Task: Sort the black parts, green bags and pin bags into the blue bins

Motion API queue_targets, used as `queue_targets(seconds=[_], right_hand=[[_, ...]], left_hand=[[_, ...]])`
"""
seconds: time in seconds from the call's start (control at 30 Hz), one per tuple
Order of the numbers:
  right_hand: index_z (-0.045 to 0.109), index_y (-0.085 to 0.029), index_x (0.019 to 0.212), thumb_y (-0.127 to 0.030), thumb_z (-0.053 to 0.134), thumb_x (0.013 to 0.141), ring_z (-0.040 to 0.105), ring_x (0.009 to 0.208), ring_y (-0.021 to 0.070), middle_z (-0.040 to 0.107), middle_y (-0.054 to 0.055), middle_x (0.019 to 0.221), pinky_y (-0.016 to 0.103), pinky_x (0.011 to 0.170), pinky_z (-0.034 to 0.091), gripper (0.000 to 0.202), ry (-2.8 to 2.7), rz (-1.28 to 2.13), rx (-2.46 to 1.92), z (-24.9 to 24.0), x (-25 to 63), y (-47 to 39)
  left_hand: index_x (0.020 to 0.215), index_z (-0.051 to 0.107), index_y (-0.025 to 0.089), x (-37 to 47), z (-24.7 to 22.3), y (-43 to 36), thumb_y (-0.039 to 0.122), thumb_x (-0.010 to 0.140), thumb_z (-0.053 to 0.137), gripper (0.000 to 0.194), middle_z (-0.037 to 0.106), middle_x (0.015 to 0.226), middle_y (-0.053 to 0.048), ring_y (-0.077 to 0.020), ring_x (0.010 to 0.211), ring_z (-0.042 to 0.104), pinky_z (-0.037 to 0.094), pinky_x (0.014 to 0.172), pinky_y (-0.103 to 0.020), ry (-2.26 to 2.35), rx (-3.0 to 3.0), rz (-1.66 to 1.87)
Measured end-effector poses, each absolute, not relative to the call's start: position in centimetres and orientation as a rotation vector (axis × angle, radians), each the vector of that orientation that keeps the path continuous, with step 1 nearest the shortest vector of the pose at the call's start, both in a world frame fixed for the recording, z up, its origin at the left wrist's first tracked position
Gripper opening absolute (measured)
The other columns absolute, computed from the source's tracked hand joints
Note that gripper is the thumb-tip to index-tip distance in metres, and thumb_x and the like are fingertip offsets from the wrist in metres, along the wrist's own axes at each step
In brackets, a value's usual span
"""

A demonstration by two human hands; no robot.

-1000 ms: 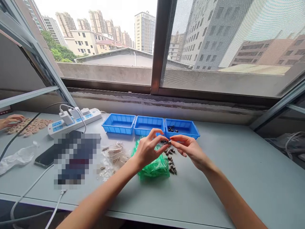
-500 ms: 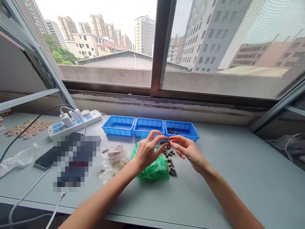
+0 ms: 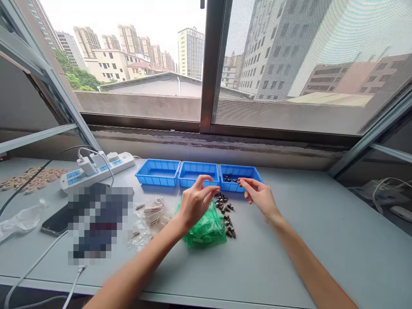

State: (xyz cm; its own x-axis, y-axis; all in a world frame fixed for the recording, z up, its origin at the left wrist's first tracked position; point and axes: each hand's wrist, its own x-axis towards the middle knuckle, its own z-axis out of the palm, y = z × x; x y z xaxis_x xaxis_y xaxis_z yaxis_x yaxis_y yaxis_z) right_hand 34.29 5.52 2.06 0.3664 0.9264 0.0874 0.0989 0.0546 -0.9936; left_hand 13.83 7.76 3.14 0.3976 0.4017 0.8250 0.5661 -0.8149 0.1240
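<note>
My right hand (image 3: pixel 260 198) is closed, thumb and fingertips pinching a small dark metal piece (image 3: pixel 240 182) at the front edge of the right blue bin (image 3: pixel 257 174). Several similar dark pieces lie in that bin. My left hand (image 3: pixel 197 201) hovers over the green plastic bag (image 3: pixel 207 229), thumb and index finger curved with a gap between them and nothing visible inside. Between the hands, a loose pile of dark metal pieces (image 3: pixel 229 207) lies on the table, along the right side of the bag.
A middle blue bin (image 3: pixel 198 182) and a left blue bin (image 3: pixel 157 180) complete the row. Left of the green bag lie clear bags of small rods (image 3: pixel 154 214). Farther left are a phone (image 3: pixel 56 223), a white power strip (image 3: pixel 69 181), cables and tan pieces (image 3: pixel 35 180).
My hands have come apart. My right hand has moved right and slightly up to the right bin with a dark piece; my left hand has shifted slightly and its fingers have parted.
</note>
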Motion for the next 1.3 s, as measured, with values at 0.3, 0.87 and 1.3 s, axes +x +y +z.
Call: queue_targets(seconds=[0.3, 0.87, 1.3], right_hand=[[0.073, -0.016, 0.081, -0.052, 0.075, 0.057, 0.05, 0.045, 0.0089, 0.07, 0.005, 0.073, 0.021, 0.035, 0.044, 0.043, -0.967, 0.729, -1.408, 2.7, 34.4, 5.5], [0.075, -0.021, 0.08, -0.044, 0.071, 0.069, 0.062, 0.047, 0.0156, 0.075, 0.006, 0.078, 0.029, 0.049, 0.05, 0.026, -1.395, 0.576, -1.519, 2.4, 34.8, 4.9], [0.074, -0.031, 0.079, -0.031, 0.06, 0.077, 0.065, 0.055, 0.0169, 0.076, -0.005, 0.077, 0.032, 0.065, 0.045, 0.014, -1.825, 0.563, -1.732, 3.4, 33.9, 3.8]], left_hand=[[0.064, 0.066, 0.017, 13.6, 2.7, 7.8, 0.03, 0.09, 0.056, 0.031, 0.061, 0.098, -0.004, -0.0067, 0.058, 0.056, 0.038, 0.043, -0.017, -0.923, -2.508, -1.307], [0.073, 0.069, 0.02, 13.6, 2.7, 7.9, 0.027, 0.091, 0.055, 0.024, 0.062, 0.103, -0.003, -0.0074, 0.061, 0.057, 0.04, 0.044, -0.017, -0.939, -2.518, -1.271], [0.081, 0.069, 0.021, 13.6, 2.8, 7.8, 0.028, 0.093, 0.051, 0.023, 0.06, 0.103, -0.004, -0.0071, 0.061, 0.056, 0.042, 0.045, -0.017, -1.01, -2.558, -1.241]])
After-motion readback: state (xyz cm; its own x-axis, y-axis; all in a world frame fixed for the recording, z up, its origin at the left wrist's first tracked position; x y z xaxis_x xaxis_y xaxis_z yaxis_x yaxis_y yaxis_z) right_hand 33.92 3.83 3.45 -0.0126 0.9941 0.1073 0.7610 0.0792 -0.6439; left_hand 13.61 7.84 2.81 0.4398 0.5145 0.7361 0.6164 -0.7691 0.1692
